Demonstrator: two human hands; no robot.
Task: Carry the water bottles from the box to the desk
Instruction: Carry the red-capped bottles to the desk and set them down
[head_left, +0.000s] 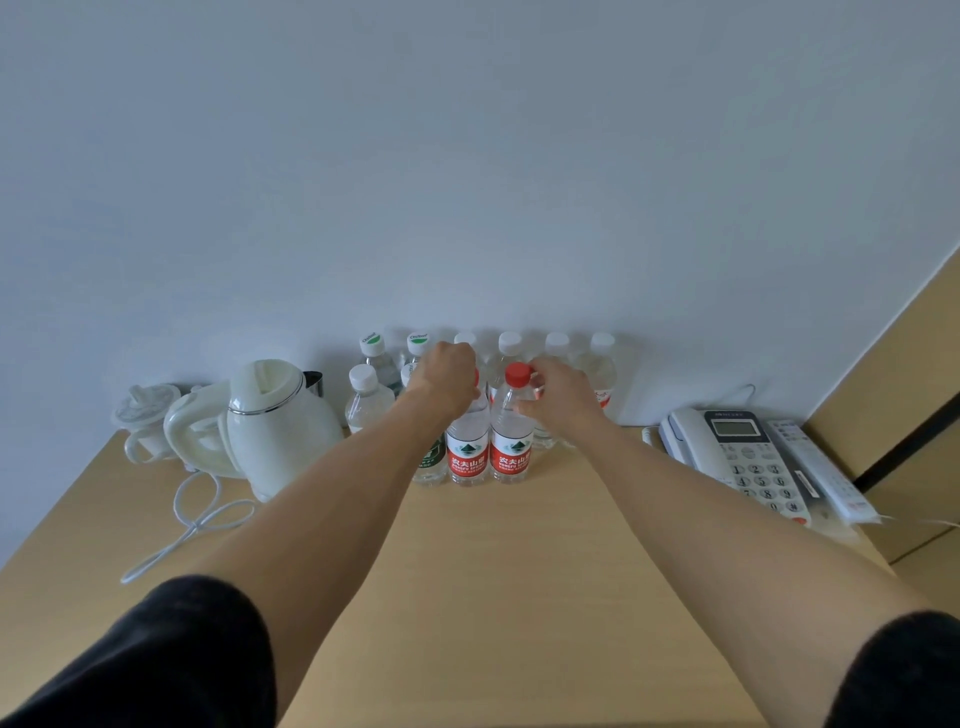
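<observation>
Two clear water bottles with red labels stand side by side upright on the wooden desk (498, 571). My left hand (447, 379) grips the top of the left red-label bottle (467, 452), hiding most of its red cap. My right hand (558, 389) grips the neck of the right red-label bottle (511, 447), just below its visible red cap. Behind them, several more bottles with white caps (511, 345) stand in rows against the wall. No box is in view.
A white electric kettle (275, 421) with its cord stands at the left, a white cup (143, 415) beyond it. A desk phone (737, 457) and a remote control (821, 473) lie at the right, near the desk's edge.
</observation>
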